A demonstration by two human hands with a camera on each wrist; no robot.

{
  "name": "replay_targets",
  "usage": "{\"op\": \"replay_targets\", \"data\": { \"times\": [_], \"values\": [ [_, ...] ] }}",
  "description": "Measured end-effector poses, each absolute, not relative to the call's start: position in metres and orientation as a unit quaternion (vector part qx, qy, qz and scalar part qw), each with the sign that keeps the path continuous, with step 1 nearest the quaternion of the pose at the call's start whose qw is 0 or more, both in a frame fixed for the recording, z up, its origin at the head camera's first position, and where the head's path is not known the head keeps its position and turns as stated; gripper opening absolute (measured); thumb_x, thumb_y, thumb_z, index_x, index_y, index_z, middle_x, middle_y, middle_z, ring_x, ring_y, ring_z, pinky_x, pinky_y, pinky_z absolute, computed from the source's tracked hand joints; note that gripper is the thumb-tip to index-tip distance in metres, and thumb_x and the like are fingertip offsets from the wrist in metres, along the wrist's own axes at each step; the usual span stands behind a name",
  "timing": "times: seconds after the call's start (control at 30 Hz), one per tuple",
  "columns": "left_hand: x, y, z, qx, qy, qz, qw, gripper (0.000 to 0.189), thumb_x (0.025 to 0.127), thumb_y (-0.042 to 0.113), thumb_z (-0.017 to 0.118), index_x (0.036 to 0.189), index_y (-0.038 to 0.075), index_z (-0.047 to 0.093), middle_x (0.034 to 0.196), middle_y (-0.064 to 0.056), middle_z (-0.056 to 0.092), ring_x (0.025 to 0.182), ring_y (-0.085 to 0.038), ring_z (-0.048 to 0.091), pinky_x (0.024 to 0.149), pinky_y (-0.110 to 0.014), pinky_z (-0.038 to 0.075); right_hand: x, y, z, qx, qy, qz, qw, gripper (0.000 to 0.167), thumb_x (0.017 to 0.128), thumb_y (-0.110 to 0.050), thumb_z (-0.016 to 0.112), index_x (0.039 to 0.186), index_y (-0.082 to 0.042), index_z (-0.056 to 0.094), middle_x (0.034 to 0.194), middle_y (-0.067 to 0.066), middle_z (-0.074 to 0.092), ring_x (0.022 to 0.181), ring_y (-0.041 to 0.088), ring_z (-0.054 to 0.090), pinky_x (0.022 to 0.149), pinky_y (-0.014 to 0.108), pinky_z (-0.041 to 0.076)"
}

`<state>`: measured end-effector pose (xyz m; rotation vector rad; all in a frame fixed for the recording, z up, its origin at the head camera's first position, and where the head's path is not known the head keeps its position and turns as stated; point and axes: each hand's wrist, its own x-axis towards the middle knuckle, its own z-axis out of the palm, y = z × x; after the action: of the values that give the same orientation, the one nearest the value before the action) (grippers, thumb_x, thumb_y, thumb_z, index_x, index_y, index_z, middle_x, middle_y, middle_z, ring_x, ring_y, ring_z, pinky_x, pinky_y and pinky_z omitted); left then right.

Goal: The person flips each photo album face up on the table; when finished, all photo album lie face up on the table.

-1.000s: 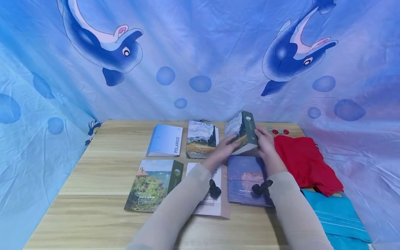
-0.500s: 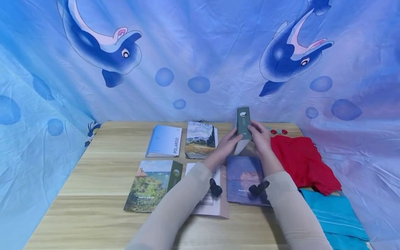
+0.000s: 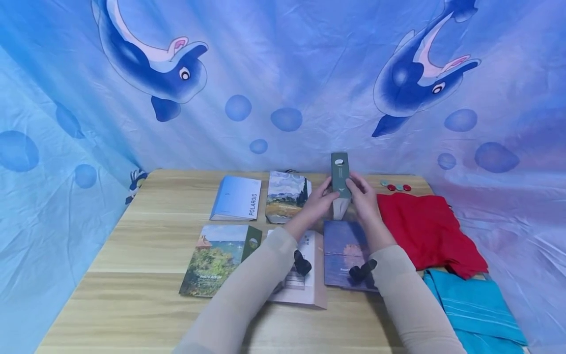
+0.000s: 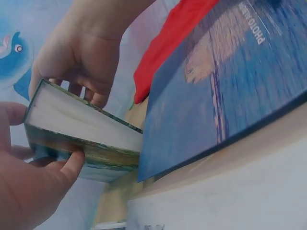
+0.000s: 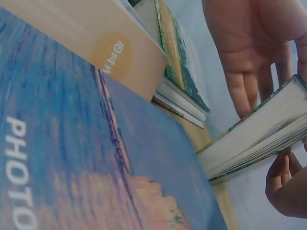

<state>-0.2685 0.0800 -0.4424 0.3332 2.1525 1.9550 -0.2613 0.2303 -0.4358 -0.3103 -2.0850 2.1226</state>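
Note:
A photo album [image 3: 340, 174] stands on edge near the back of the table, its dark green spine towards me and its page block showing below. My left hand [image 3: 315, 202] holds it from the left, thumb by the bottom of the spine. From the right, my right hand [image 3: 364, 199] grips it with the thumb along the spine. The left wrist view shows the album's white page edges [image 4: 81, 117] between both hands. In the right wrist view its pages [image 5: 259, 136] fan slightly apart. Just in front lies a purple seascape album [image 3: 345, 246].
A white-and-pink album [image 3: 317, 275], a garden-scene album [image 3: 216, 260], a wheat-field album [image 3: 285, 194] and a blue Polaroid album [image 3: 236, 196] lie leftward on the table [image 3: 132, 246]. Red cloth [image 3: 429, 226], teal cloth [image 3: 477, 305] and several small red and green discs [image 3: 391, 187] are at right.
The album has turned from showing its painted cover at a tilt to standing with its spine facing me, and has shifted slightly left. The right thumb now lies along the spine.

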Motion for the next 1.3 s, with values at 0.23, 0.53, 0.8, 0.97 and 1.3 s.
{"op": "replay_targets", "data": {
  "times": [0.23, 0.53, 0.8, 0.97, 1.3],
  "values": [
    [-0.270, 0.078, -0.434, 0.158, 0.777, 0.606, 0.063, 0.064, 0.100, 0.018, 0.054, 0.159, 0.013, 0.033, 0.163, -0.009, 0.032, 0.141, -0.029, 0.045, 0.115, -0.036, 0.038, -0.258, 0.234, -0.443, -0.112, -0.696, 0.708, 0.029, 0.055, 0.108, -0.036, 0.048, 0.156, -0.011, 0.041, 0.152, 0.015, 0.047, 0.131, 0.028, 0.051, 0.099, 0.033, 0.046],
    [-0.274, 0.072, -0.429, 0.172, 0.805, 0.565, 0.055, 0.060, 0.102, 0.027, 0.056, 0.156, 0.009, 0.039, 0.167, -0.004, 0.024, 0.146, -0.027, 0.036, 0.118, -0.035, 0.034, -0.262, 0.251, -0.451, -0.072, -0.752, 0.649, -0.093, 0.064, 0.108, -0.043, 0.043, 0.160, -0.008, 0.029, 0.161, 0.020, 0.032, 0.144, 0.041, 0.037, 0.119, 0.056, 0.029],
    [-0.281, 0.069, -0.439, 0.136, 0.783, 0.600, 0.094, 0.058, 0.104, 0.021, 0.054, 0.158, 0.008, 0.036, 0.164, -0.012, 0.029, 0.146, -0.030, 0.037, 0.120, -0.038, 0.031, -0.264, 0.262, -0.459, -0.084, -0.769, 0.620, -0.128, 0.069, 0.107, -0.042, 0.045, 0.161, -0.006, 0.021, 0.159, 0.027, 0.033, 0.145, 0.042, 0.033, 0.118, 0.054, 0.031],
    [-0.285, 0.074, -0.446, 0.099, 0.775, 0.610, 0.129, 0.057, 0.105, 0.027, 0.049, 0.158, 0.011, 0.035, 0.165, -0.008, 0.030, 0.149, -0.028, 0.030, 0.122, -0.041, 0.027, -0.262, 0.270, -0.459, -0.105, -0.788, 0.596, -0.116, 0.070, 0.106, -0.045, 0.047, 0.161, -0.007, 0.025, 0.161, 0.022, 0.032, 0.145, 0.039, 0.033, 0.115, 0.055, 0.034],
    [-0.284, 0.076, -0.464, 0.078, 0.794, 0.574, 0.186, 0.064, 0.104, 0.035, 0.045, 0.159, 0.008, 0.030, 0.166, -0.008, 0.027, 0.153, -0.029, 0.021, 0.124, -0.048, 0.016, -0.250, 0.283, -0.451, -0.117, -0.839, 0.520, -0.106, 0.076, 0.105, -0.047, 0.048, 0.162, -0.005, 0.018, 0.165, 0.023, 0.018, 0.148, 0.045, 0.024, 0.117, 0.064, 0.025]
  ]
}}
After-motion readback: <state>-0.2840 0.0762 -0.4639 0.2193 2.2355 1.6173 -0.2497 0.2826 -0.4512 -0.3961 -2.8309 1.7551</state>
